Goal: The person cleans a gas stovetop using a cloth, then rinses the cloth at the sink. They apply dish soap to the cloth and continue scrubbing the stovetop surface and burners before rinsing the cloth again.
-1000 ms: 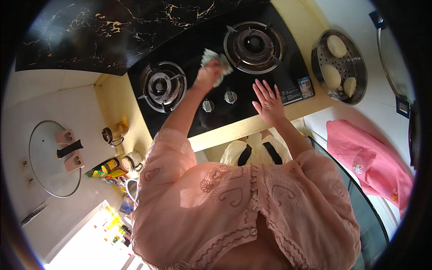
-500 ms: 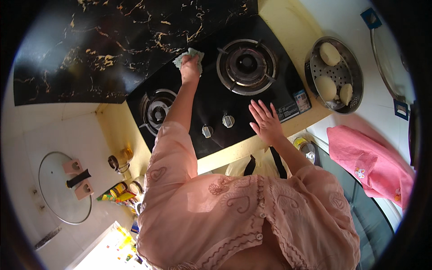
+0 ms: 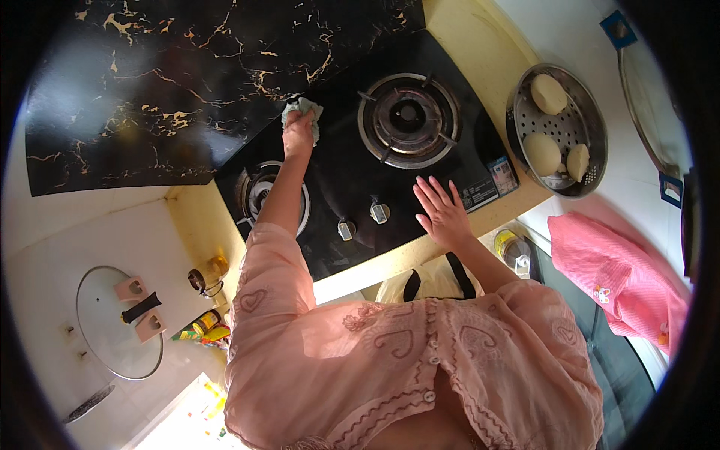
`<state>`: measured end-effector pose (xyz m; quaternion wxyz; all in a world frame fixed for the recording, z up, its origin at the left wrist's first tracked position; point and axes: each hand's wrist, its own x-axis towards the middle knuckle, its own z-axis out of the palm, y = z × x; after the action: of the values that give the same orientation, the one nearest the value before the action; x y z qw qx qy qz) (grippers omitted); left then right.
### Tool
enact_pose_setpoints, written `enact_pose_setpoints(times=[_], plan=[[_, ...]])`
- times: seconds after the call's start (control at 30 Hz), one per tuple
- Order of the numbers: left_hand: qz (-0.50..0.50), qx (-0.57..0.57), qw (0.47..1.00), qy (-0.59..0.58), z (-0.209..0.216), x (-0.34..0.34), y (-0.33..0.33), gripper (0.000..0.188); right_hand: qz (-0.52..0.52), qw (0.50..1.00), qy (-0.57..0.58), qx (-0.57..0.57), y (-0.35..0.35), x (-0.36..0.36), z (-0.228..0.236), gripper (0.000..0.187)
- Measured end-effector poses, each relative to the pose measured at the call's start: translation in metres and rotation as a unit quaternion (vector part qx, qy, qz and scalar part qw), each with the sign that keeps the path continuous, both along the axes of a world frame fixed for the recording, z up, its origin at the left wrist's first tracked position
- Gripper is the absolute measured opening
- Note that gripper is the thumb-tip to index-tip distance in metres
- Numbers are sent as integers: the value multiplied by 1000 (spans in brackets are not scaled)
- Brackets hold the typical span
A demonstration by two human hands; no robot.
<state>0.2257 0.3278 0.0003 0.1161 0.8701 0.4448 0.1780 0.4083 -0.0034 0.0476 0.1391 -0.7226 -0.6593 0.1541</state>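
My left hand (image 3: pixel 298 133) is closed on a pale green cloth (image 3: pixel 309 112), pressed against the back edge of the black glass gas cooktop (image 3: pixel 337 180), where it meets the dark marbled panel. That arm reaches across the left burner (image 3: pixel 262 196) and partly covers it. Resting at the cooktop's front right edge, my right hand (image 3: pixel 445 217) lies flat with its fingers spread and holds nothing. The large right burner (image 3: pixel 407 114) is beyond it. Two control knobs (image 3: pixel 380 213) sit between my arms.
A perforated steel pan (image 3: pixel 592 161) with several pale round pieces stands right of the cooktop. A pink cloth (image 3: pixel 615 270) hangs at the right. Against the left wall is a glass lid (image 3: pixel 101 322); jars (image 3: pixel 206 322) stand below the left counter. The marbled panel (image 3: pixel 150 90) rises behind.
My left hand has slid the cloth a little left and nearer along the cooktop's back edge. The right hand stays in about the same place. The view has shifted slightly.
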Motion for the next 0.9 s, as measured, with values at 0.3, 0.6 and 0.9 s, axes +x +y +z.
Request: enact_pose_setpoints(times=[0.3,0.6,0.9], plan=[[-24,-2,1000,-7,-1,80,-48,39,10,1000,-9,-8,1,-4,-1,58],[341,-139,897,243,24,-33,0,22,13,1000,-18,-11,1,-5,-4,57],[-17,169,964,206,-47,36,-13,30,15,1000,-5,3,1,-5,0,58]])
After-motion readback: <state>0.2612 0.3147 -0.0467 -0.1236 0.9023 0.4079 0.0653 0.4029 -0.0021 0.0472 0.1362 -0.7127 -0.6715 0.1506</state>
